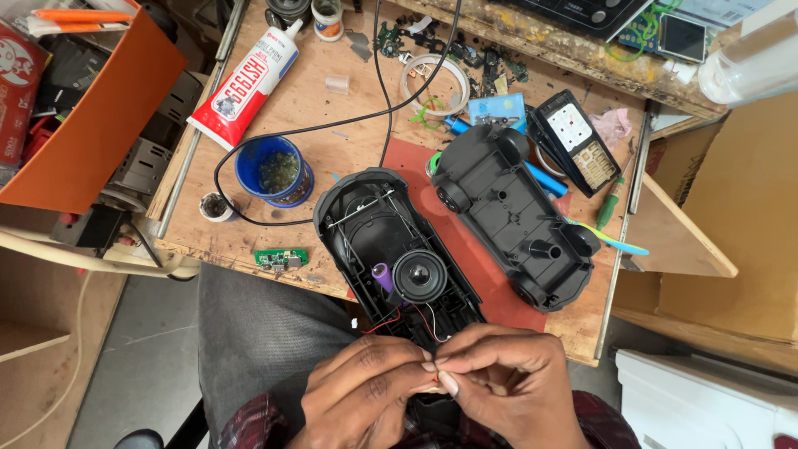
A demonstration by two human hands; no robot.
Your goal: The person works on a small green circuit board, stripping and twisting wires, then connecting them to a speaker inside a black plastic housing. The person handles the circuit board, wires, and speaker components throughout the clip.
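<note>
Both of my hands meet at the bottom centre of the view, fingertips pinched together on thin wires. My left hand (366, 391) and my right hand (503, 382) hold the red and white wires (416, 320) that run up into an opened black toy-car shell (391, 249). Inside that shell sit a round speaker (420, 276) and a small purple cylinder (382, 277). The car's black underside half (507, 216), with wheels, lies upside down to the right on a red mat (482, 258).
The wooden workbench (332, 125) carries a blue cup (273, 170), a red-and-white glue tube (245, 87), a black cable (374, 108), a small green circuit board (281, 259), a toothbrush (611, 237), a roll of clear tape (434, 83) and an orange box (100, 100) at left.
</note>
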